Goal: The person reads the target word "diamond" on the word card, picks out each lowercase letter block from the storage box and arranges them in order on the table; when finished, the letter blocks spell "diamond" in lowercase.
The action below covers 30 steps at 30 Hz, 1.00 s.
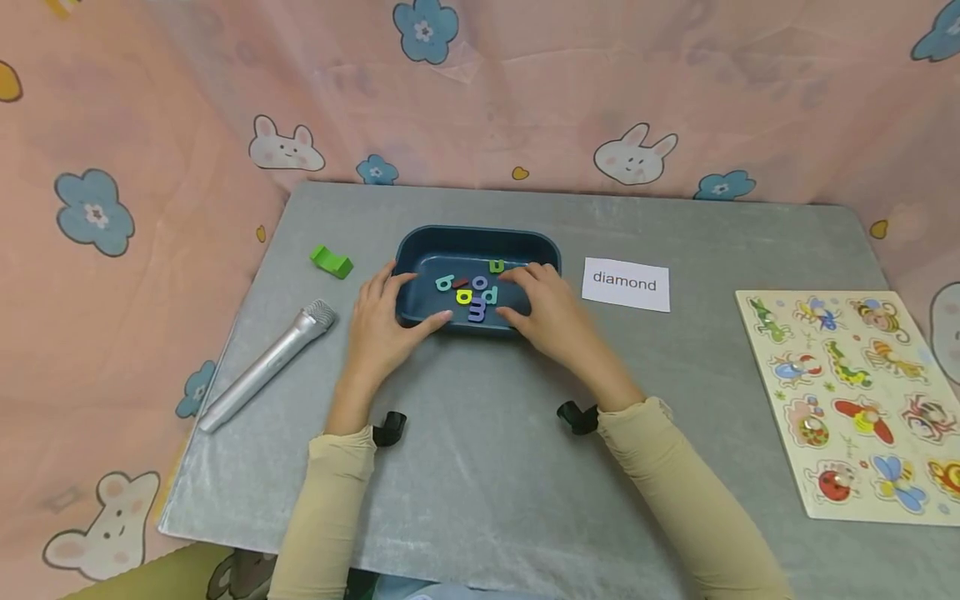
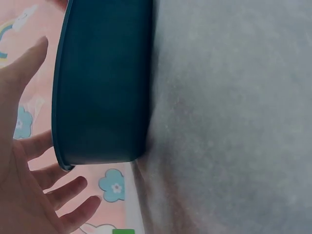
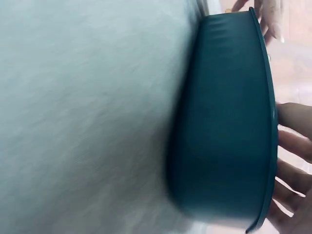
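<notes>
Reaching into the dark blue tray (image 1: 450, 242) at the middle of the grey table (image 1: 480, 467), the right hand (image 1: 551, 312) is spread with relaxed fingers over the foam letters (image 1: 472, 293), nothing yet gripped; the left hand (image 1: 382, 321), open, rests against the tray's near-left rim. One letter is best pinched singly while the tray is steadied. A "diamond" card (image 1: 626, 284) lies just right of the tray; pink cartoon curtains (image 1: 150, 125) surround the table.

Obstacles: tray (image 1: 420, 250) centre, microphone (image 1: 266, 365) and green block (image 1: 331, 261) left, card (image 1: 626, 284) and puzzle (image 1: 757, 342) right. Free: near table (image 1: 487, 467).
</notes>
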Tool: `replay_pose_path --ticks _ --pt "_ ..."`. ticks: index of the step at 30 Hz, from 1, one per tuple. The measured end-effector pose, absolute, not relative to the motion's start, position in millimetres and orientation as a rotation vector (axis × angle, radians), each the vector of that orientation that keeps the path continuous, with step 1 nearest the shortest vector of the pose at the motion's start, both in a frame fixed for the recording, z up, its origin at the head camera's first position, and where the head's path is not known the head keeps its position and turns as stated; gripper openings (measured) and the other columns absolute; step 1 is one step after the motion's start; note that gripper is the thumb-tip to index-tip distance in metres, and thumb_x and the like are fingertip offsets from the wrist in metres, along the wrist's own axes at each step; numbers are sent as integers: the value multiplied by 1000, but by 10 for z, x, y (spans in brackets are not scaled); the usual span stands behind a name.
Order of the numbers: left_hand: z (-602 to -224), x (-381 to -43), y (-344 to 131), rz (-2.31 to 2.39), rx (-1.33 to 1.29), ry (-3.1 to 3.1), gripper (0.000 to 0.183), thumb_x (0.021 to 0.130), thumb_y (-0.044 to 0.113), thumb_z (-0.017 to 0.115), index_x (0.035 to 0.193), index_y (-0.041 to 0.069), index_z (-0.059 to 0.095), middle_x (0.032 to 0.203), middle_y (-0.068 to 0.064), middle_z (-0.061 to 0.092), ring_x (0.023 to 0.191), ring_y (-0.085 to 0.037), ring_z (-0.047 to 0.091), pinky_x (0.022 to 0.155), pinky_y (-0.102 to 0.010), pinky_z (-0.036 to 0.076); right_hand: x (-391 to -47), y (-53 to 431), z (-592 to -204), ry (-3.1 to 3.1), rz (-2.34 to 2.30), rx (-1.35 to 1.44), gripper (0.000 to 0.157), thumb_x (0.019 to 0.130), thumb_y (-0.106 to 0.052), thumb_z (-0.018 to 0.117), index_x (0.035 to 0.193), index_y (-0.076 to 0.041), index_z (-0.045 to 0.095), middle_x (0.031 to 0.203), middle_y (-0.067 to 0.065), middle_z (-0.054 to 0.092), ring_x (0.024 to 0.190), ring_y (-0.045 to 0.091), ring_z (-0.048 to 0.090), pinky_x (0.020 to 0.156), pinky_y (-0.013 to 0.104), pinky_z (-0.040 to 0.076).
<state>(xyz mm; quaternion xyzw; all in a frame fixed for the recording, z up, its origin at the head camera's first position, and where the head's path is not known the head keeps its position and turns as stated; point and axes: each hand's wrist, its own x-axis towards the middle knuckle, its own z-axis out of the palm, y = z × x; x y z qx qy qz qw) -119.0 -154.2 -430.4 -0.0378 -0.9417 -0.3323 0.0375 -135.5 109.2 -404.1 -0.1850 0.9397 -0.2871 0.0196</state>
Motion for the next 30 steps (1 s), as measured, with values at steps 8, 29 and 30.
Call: replay_pose_path --ticks 8,29,30 --pt "-4331 -1198 -1568 -1122 -44 -2909 94 83 59 85 155 11 49 174 -13 30 159 -36 28 128 -61 27 -1587 884 -4057 2795 -780 -478 34 97 -15 79 130 -7 74 142 15 64 134 33 56 117 53 47" --pt "-4356 -1179 -1519 -1280 144 -2895 103 84 58 86 165 18 37 177 -7 25 162 -35 27 129 -59 26 -1859 775 -4227 2778 -647 -486 28 96 -18 81 120 -6 75 124 13 66 115 30 59 107 50 52" --pt "-4359 -1176 -1518 -1282 147 -2897 104 84 58 86 166 18 36 177 -7 25 162 -35 27 129 -59 26 -1860 774 -4234 2779 -642 -489 27 96 -18 81 119 -6 75 123 13 66 114 30 59 106 49 52"
